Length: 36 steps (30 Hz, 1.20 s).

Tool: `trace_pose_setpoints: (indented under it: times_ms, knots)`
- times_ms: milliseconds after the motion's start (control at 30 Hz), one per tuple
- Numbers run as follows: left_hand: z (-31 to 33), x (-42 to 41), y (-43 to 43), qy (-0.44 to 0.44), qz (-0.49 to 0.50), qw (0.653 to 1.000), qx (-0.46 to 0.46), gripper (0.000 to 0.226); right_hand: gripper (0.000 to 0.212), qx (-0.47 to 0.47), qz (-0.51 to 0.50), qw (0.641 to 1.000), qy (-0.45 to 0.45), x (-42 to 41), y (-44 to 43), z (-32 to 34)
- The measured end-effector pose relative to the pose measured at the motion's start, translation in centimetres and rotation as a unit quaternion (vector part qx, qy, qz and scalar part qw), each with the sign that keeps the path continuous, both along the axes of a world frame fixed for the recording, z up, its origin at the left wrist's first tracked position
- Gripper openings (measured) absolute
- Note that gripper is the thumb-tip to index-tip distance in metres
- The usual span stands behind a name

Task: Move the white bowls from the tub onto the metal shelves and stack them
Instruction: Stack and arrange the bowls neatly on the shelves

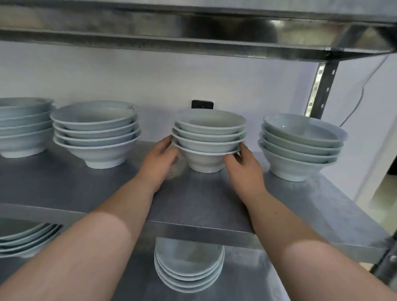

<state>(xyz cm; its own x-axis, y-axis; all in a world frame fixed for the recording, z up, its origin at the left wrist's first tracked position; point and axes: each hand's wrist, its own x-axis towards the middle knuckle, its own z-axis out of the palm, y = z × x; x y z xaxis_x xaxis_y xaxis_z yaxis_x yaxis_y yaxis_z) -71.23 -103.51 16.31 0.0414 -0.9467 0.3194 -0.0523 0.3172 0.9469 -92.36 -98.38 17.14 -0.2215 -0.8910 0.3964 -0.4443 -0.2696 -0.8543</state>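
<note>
White bowl stack [208, 137] between left hand [160, 160], right hand [244, 167], both touching

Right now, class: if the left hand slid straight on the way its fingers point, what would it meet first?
The left hand already touches the stack of white bowls it is holding; past that, probably the back wall.

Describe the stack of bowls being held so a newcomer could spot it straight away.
On the middle grey metal shelf, four stacks of white ceramic bowls stand in a row. The held stack is third from the left, before a small black wall plate. It alone has the left hand and right hand on it.
</note>
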Motion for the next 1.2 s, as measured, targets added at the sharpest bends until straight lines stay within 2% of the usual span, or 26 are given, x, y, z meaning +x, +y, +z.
trace_pose_setpoints:
  times_ms: [100,200,433,733,900,1000,1100,1200]
  knots:
    - [0.1,0.1,0.9,0.049,0.023,0.998,-0.009,0.019,0.029,-0.011,-0.012,1.0,0.009,0.1,0.6,0.0]
    - [0.1,0.3,1.5,0.049,0.025,0.998,-0.008,0.022,0.017,-0.009,-0.027,1.0,0.01,0.2,1.2,0.2]
    - [0.1,0.3,1.2,0.044,0.038,0.998,-0.007,0.028,0.024,-0.019,-0.029,0.999,0.02,0.3,1.4,0.3]
    - [0.7,0.1,1.5,0.072,0.086,0.993,-0.021,0.02,0.015,-0.028,-0.052,0.998,0.001,0.2,1.0,0.4]
    - [0.2,0.5,0.9,0.034,0.087,0.995,-0.023,0.025,0.032,-0.02,-0.061,0.998,0.004,0.3,0.8,0.3]
    - [-0.3,1.0,0.1,-0.015,0.089,0.996,-0.008,0.039,0.034,-0.013,-0.06,0.998,0.008,0.5,0.7,0.4]
    - [-0.6,1.1,-0.4,-0.037,0.076,0.996,0.011,0.054,0.021,-0.018,-0.049,0.999,-0.003,0.6,0.6,0.3]
    - [-0.8,1.1,-0.6,-0.045,0.046,0.998,0.022,0.054,0.027,-0.004,-0.015,1.0,-0.014,0.7,0.6,0.3]
